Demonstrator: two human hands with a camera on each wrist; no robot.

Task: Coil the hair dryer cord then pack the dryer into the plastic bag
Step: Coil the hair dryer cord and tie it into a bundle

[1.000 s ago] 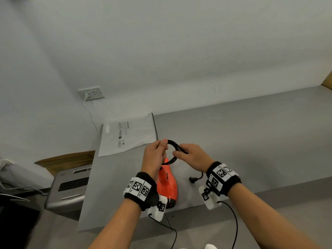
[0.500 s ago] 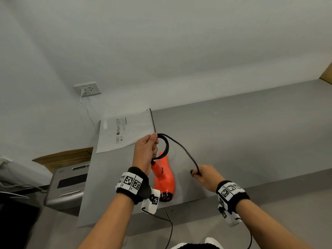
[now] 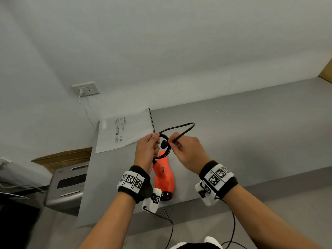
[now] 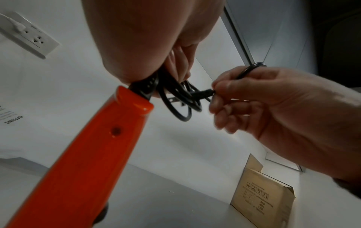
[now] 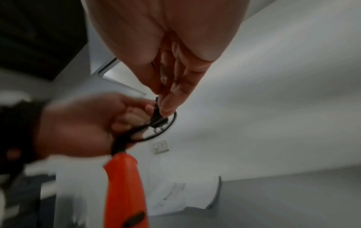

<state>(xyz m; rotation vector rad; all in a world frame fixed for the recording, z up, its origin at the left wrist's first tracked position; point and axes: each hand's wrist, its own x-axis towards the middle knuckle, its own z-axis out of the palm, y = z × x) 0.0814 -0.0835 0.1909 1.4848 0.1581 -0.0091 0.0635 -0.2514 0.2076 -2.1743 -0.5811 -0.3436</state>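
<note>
Both hands are raised over the gray worktop (image 3: 251, 133), close together. The left grip (image 3: 146, 150) is clenched around several black loops of cord (image 3: 187, 125), gathered at the butt of the orange hair dryer (image 3: 164, 177) where the cord leaves the handle. The dryer stands nearly upright under that hand, handle up and dark nozzle end down at the worktop's near edge. I cannot tell whether it rests there or hangs. The right grip (image 3: 186, 151), at 3 o'clock of the left and almost touching it, pinches the cord between thumb and forefinger just behind the plug (image 3: 163, 143), with the other fingers loosely curled. The plug sits between the two hands, and its prongs show in the left wrist view. One free loop arcs from the right grip toward 1 o'clock and returns to the left thumb. The plastic bag (image 3: 125, 130) lies flat on the worktop at 10 o'clock of the hands, apart from the dryer. It is white with printed warning text and a dark strip along its right edge. A wall socket (image 3: 86, 89) sits beyond the bag at 10 o'clock, with a white lead plugged in. A cardboard box (image 4: 261, 195) stands on the worktop far off at 3 o'clock. A gray machine (image 3: 66, 186) sits below the worktop's left end at 8 o'clock.
</note>
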